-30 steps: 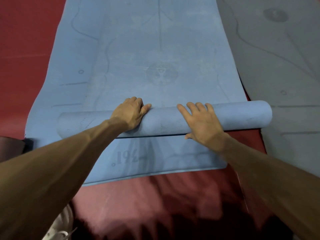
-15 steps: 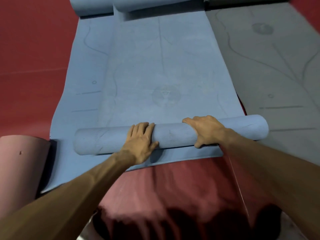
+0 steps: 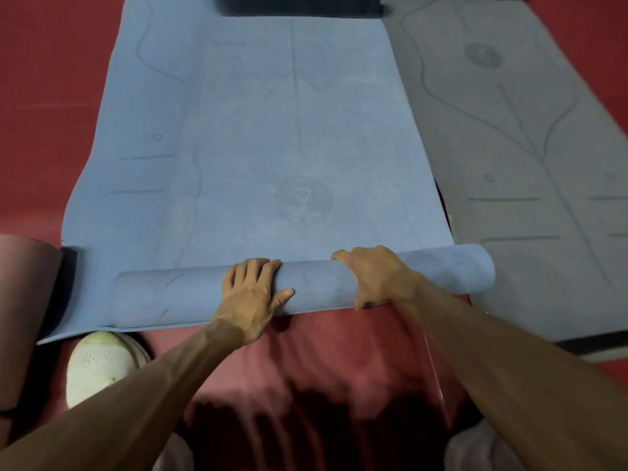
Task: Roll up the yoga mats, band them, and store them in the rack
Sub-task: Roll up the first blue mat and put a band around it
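A blue yoga mat (image 3: 272, 130) lies flat on the red floor and runs away from me. Its near end is wound into a thick roll (image 3: 323, 283) that lies across the view, its right end jutting past the flat mat's edge. My left hand (image 3: 251, 294) presses on the middle of the roll, fingers fairly straight over its top and thumb spread to the right. My right hand (image 3: 377, 277) grips the roll further right, fingers curled over the top and thumb at its near underside.
A grey mat (image 3: 526, 164) lies flat just right of the blue one. A pink rolled mat (image 3: 23, 300) sits at the left edge. My white shoe (image 3: 98, 365) stands by the roll's left end. A dark object (image 3: 295, 5) lies across the blue mat's far end.
The roll has travelled away from me up the mat and grown thicker. My right hand went from flat on the roll to curled around it. My shoe has come into view.
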{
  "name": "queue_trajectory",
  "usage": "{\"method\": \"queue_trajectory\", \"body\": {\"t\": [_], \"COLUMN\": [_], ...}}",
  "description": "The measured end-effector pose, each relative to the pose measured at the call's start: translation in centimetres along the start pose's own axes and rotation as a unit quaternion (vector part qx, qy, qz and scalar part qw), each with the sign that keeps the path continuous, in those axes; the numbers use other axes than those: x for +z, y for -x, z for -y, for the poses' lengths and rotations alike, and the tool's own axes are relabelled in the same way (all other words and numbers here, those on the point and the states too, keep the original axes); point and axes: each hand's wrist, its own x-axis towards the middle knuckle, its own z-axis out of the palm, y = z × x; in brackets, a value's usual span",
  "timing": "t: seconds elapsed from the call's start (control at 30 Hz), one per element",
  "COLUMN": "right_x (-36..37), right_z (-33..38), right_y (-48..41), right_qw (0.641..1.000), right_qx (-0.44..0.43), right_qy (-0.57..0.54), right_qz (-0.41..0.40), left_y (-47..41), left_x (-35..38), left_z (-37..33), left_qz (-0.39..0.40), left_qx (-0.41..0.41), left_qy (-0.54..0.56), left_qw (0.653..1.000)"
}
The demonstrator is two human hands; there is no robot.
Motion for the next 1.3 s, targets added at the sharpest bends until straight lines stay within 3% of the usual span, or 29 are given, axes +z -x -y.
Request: {"method": "queue_trajectory", "body": {"t": [0.2,0.5,0.57,0.7,0.77,0.87,1.2,1.3], "right_x": [0.3,0.4,1.1,3.9,4.5,4.4,1.1,1.0], "right_z": [-1.4,-2.0,-1.7,-1.0,-0.6,-0.2,-1.0,-0.7], "right_y": [-1.6,-1.8,-1.0,-0.3,-0.6,-1.3,-3.9,-3.9], "right_qw": [0.996,0.997,0.995,0.953,0.938,0.946,0.99,0.988], "right_qx": [-0.011,-0.059,-0.053,-0.04,-0.025,0.003,0.04,0.042], "right_qy": [-0.072,-0.045,-0.034,-0.013,-0.012,-0.011,0.037,0.058], "right_qz": [0.054,-0.026,-0.084,-0.3,-0.345,-0.325,-0.13,-0.135], "left_y": [-1.9,-5.2,-6.3,-8.5,-9.5,-10.7,-13.7,-12.8], "left_x": [0.0,-0.8,-1.1,-2.3,-2.4,-2.1,-2.6,-2.7], "left_z": [0.4,1.2,1.2,1.7,1.9,2.1,3.1,2.7], "left_qz": [0.028,0.054,0.065,0.087,0.074,0.05,0.033,0.026], "left_qx": [0.016,0.027,0.022,0.029,0.022,0.005,-0.02,-0.024], "left_qy": [-0.045,-0.105,-0.094,-0.038,-0.031,-0.035,0.022,0.004], "left_qw": [0.998,0.993,0.993,0.995,0.997,0.998,0.999,0.999]}}
